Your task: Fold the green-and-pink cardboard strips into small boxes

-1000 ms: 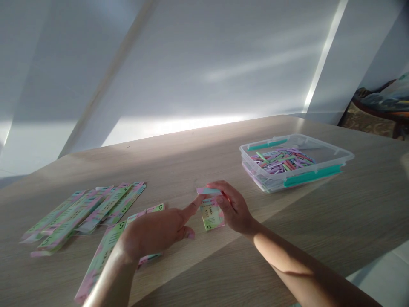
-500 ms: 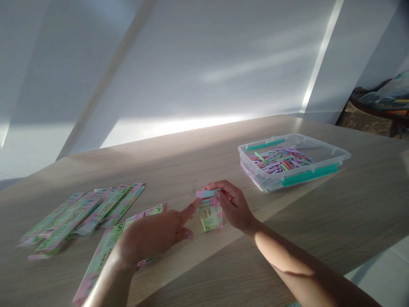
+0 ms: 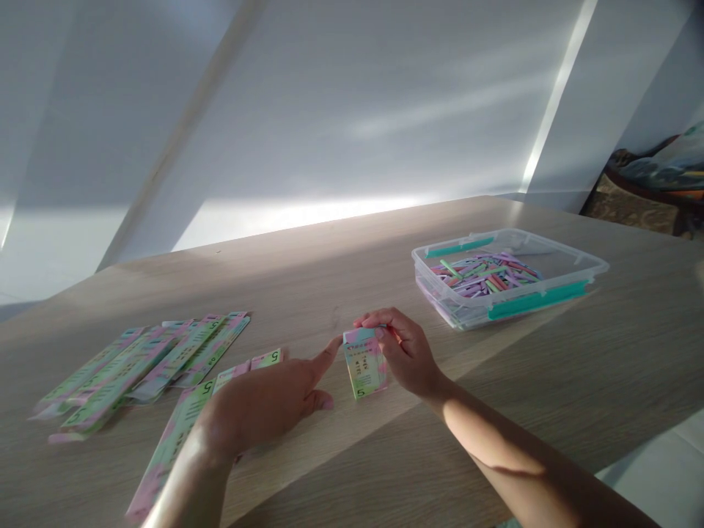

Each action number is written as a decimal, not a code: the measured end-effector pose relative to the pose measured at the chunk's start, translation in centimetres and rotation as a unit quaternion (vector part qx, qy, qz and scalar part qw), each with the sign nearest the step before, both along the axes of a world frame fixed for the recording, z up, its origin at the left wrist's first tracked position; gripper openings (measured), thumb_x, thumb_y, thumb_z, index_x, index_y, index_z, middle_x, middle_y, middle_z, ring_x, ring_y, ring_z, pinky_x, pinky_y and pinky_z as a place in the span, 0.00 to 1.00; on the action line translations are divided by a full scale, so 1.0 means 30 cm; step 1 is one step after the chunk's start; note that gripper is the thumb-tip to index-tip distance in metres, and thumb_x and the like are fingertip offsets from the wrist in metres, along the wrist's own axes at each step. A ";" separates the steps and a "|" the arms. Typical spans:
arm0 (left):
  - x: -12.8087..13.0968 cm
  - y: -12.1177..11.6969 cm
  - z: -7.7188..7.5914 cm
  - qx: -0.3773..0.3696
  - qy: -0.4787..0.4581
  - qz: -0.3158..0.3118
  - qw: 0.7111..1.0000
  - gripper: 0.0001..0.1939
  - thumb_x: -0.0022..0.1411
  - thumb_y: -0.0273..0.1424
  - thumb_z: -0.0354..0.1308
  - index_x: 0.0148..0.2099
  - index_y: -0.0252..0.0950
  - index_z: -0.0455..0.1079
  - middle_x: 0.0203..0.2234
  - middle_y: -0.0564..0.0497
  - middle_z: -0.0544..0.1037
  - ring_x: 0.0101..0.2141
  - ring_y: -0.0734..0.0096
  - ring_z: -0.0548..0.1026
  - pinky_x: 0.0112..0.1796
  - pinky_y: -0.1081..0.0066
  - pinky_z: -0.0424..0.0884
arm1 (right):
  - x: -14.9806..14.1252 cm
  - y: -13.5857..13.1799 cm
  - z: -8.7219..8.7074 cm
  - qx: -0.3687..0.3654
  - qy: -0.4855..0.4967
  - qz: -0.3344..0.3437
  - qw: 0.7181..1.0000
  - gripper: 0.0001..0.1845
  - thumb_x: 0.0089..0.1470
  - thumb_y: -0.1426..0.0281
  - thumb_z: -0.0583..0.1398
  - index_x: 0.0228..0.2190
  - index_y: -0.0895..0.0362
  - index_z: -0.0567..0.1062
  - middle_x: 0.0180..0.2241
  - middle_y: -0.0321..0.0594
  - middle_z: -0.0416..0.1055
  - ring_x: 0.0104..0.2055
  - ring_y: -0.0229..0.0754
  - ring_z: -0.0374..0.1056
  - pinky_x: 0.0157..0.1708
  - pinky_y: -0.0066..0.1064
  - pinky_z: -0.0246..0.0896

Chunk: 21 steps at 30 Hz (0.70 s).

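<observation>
Box point(image 3: 365, 369) is near the middle of the table point(image 3: 308, 286), just right of our left fingertip: small, flat-sided, pink, green and pale blue, printed, dark 5 low on its face. It stands about upright, printed face toward us. Can't tell if its bottom edge bears on the table.

Right hand point(image 3: 402, 356) has it: grip closed on the upper right corner, thumb on the front, fingers reaching over the top.

Left hand point(image 3: 269, 402) is palm down, index stretched out to the box's upper left corner, tip at the edge. Thumb sticks out apart from the index, nothing pinched between, so we call that grip open; remaining fingers are hidden under the hand.

Below and behind our left hand and forearm we have a long pack point(image 3: 173, 447) set at a slant, partly covered, and a short pack point(image 3: 266, 359) past the knuckles, also marked 5. Further left, a bunch of similar long packs point(image 3: 124, 383) lies side by side, some overlapping.

Right of the box, well apart, we have a clear tub point(image 3: 466, 317) with teal clips point(image 3: 539, 299), lidless, loose coloured sticks point(image 3: 484, 276) inside. Pale wall point(image 3: 308, 110) behind, patterned chair point(image 3: 632, 205) far right.
</observation>
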<state>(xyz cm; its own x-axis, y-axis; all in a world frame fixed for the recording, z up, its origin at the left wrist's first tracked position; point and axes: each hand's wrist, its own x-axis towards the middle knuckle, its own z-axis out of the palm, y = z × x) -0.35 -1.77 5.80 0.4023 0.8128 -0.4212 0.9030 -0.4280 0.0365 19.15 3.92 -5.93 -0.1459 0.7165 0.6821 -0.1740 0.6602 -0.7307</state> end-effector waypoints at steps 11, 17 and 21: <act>0.083 -0.017 -0.028 -0.004 0.032 0.023 0.999 0.30 0.71 0.35 0.52 0.71 0.37 0.50 0.55 0.35 0.75 0.54 0.38 0.72 0.50 0.39 0.66 | -0.028 -0.028 0.005 -0.066 0.041 0.003 0.997 0.04 0.58 0.73 0.57 0.37 0.54 0.70 0.40 0.42 0.76 0.43 0.43 0.73 0.44 0.37 0.68; 0.120 -0.029 -0.010 -0.001 0.069 0.029 0.997 0.31 0.73 0.36 0.51 0.70 0.26 0.50 0.50 0.30 0.77 0.53 0.35 0.73 0.51 0.33 0.62 | -0.058 -0.040 0.025 -0.120 0.082 0.023 0.989 0.04 0.56 0.74 0.59 0.33 0.54 0.68 0.38 0.41 0.75 0.41 0.42 0.72 0.41 0.35 0.68; 0.121 -0.028 -0.016 -0.001 0.053 0.017 0.998 0.31 0.73 0.36 0.53 0.70 0.25 0.51 0.48 0.31 0.78 0.49 0.39 0.76 0.46 0.44 0.72 | -0.046 -0.041 0.023 -0.090 0.069 0.030 0.993 0.02 0.57 0.73 0.58 0.32 0.54 0.69 0.38 0.41 0.74 0.43 0.43 0.71 0.44 0.37 0.67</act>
<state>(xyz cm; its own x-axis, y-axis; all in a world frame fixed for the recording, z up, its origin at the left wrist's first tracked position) 3.30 -2.60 5.32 0.3282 0.8243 -0.4614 0.9158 -0.3974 -0.0586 17.77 2.70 -5.25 -0.1067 0.8218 0.5597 -0.3152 0.5059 -0.8029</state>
